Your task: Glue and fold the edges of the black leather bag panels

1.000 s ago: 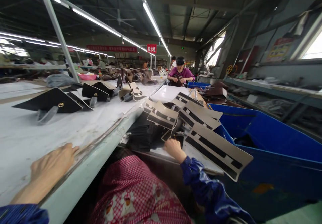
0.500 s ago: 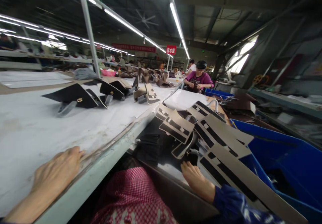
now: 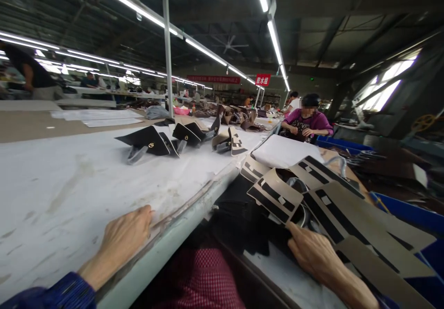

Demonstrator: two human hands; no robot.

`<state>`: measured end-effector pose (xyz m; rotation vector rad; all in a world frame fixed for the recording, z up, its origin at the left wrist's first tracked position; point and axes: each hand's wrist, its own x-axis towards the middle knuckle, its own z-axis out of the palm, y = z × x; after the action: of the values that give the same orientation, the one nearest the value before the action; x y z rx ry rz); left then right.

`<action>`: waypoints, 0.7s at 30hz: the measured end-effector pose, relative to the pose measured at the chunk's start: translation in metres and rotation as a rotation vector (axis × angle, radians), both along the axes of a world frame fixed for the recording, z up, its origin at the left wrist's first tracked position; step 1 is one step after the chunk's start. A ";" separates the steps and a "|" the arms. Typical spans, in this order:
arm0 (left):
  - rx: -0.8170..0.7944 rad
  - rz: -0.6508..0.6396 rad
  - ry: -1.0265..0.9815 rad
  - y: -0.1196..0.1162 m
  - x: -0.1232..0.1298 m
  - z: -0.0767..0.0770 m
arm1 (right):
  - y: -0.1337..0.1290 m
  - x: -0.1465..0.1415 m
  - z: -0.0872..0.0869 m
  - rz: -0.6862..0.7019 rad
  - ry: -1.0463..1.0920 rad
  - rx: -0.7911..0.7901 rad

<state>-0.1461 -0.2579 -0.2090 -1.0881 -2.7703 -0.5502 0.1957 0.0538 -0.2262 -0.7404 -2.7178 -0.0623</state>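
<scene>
My left hand [image 3: 128,230] rests closed on the white tabletop [image 3: 69,184] beside its worn edge; whatever its fingers hold, if anything, is hidden. On the right my right hand [image 3: 308,251] is closed at the lower edge of a beige panel with black strips [image 3: 275,195], and its fingertips are too hidden to tell what they grip. More beige panels with black strips [image 3: 350,221] overlap beside and beyond that hand. Dark material [image 3: 239,216] lies between the table edge and my right hand. Black folded pieces with gold fittings [image 3: 147,141] stand farther back on the white table.
A blue bin [image 3: 409,212] stands at the right. Behind the panels is a white sheet [image 3: 287,151], and a person in purple [image 3: 307,121] works beyond it. A metal post [image 3: 167,45] rises from the table's far side.
The view has swung left, so the scene sits farther right. My right hand has moved forward to the beige panels, and the pieces near it have shifted. My left hand remains at the table edge.
</scene>
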 end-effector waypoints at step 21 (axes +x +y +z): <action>0.770 -0.091 -0.887 0.006 -0.007 0.018 | -0.057 -0.275 0.088 0.921 0.374 -1.181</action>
<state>-0.1530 -0.2523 -0.1905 -0.8794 -2.5655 -2.3200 -0.0790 -0.0029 -0.1383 0.3468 -2.2281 1.7364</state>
